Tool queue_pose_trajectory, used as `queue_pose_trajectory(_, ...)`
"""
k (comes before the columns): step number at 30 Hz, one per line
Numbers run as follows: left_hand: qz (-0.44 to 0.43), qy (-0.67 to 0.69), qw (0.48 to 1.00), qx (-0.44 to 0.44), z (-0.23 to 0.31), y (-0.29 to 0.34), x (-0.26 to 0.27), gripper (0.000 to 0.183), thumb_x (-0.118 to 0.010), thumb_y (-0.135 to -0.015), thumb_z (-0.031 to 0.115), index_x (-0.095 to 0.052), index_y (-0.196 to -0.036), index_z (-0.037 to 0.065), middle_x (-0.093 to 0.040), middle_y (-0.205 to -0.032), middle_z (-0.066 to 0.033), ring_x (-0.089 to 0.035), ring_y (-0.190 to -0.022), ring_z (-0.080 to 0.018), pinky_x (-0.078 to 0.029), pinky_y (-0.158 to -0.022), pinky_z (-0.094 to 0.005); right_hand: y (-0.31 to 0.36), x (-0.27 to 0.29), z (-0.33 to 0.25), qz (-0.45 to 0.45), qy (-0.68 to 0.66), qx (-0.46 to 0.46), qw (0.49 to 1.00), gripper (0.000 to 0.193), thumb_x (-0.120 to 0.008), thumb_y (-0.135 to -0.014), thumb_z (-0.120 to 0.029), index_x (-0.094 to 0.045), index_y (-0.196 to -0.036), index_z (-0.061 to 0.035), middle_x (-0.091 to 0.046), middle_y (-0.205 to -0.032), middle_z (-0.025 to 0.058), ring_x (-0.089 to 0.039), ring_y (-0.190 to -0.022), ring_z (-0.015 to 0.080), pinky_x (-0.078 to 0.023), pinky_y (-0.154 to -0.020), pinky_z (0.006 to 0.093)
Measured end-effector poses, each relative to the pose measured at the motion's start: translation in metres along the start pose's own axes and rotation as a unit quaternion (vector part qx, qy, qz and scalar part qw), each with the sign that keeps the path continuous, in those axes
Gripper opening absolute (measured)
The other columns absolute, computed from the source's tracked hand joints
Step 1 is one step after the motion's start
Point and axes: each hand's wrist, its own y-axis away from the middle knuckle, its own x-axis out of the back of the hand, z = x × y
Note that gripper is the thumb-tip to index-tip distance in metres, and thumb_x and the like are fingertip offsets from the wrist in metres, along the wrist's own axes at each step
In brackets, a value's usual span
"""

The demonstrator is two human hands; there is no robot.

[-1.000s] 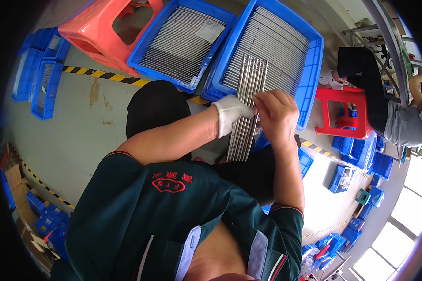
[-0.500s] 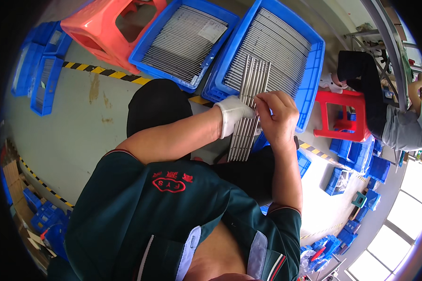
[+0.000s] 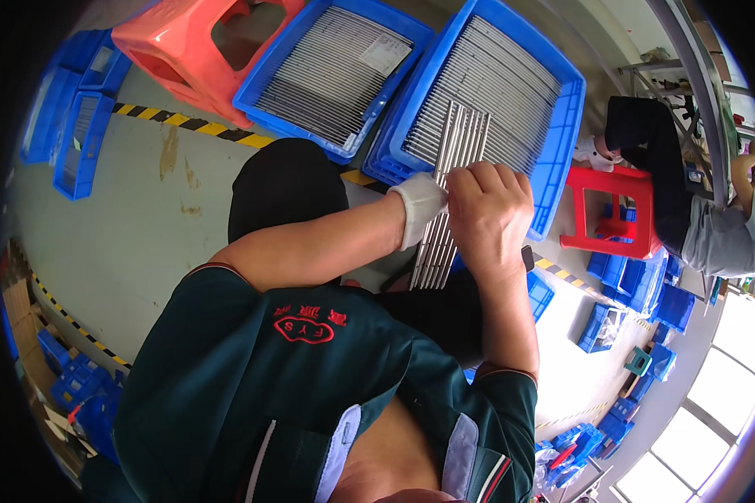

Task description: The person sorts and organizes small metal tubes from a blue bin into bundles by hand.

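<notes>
Steel rods (image 3: 464,138) could slide apart if left hand (image 3: 423,204), fingers clamped on them, slackens; right hand (image 3: 491,205) fingers: can't tell.

The bundle of long, slender metal rods (image 3: 433,258) is shiny silver, beside an off-white cloth glove (image 3: 423,205) and bright blue rectangular plastic crates (image 3: 559,168). The short-sleeved cloth shirt (image 3: 226,360) is dark green with red embroidery (image 3: 304,331), the cloth trousers (image 3: 283,186) plain black. One boxy plastic stool (image 3: 161,40) is salmon pink, another four-legged plastic stool (image 3: 612,180) strong red, and flat floor tape (image 3: 191,124) shows yellow and black diagonal stripes.
</notes>
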Motion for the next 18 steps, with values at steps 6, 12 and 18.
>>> queue_pose_trajectory(6, -0.005, 0.136, 0.99, 0.033, 0.025, 0.021, -0.009, 0.025, -0.062, -0.077, 0.001, -0.063, -0.102, -0.004, -0.064, -0.091, -0.0097, -0.062, -0.081, -0.0197, -0.05, -0.07, -0.0328, 0.014, -0.013, 0.02, 0.047, -0.123, -0.059, 0.99, 0.011, -0.071, -0.066, -0.005, -0.065, -0.074, -0.0096, -0.06, -0.071, 0.0033, -0.058, -0.067, 0.0231, -0.045, -0.064, 0.0354)
queue_pose_trajectory(12, -0.08, 0.126, 0.989, 0.022, 0.015, 0.01, -0.001, 0.026, -0.062, -0.077, 0.0, -0.063, -0.103, -0.002, -0.065, -0.094, -0.0088, -0.063, -0.089, -0.017, -0.05, -0.076, -0.0286, 0.014, -0.017, 0.022, 0.052, -0.136, -0.041, 0.988, 0.01, -0.073, -0.067, -0.007, -0.066, -0.075, -0.0088, -0.061, -0.072, 0.0037, -0.059, -0.067, 0.0239, -0.046, -0.064, 0.036)
queue_pose_trajectory(18, -0.074, 0.139, 0.987, 0.009, 0.015, 0.012, -0.003, 0.026, -0.063, -0.078, 0.0, -0.063, -0.103, -0.001, -0.064, -0.094, -0.0063, -0.06, -0.089, -0.0148, -0.047, -0.077, -0.0278, 0.019, -0.019, 0.023, 0.066, -0.173, -0.076, 0.98, 0.011, -0.073, -0.067, -0.006, -0.066, -0.076, -0.0091, -0.061, -0.072, 0.0035, -0.059, -0.067, 0.0241, -0.046, -0.064, 0.0355)
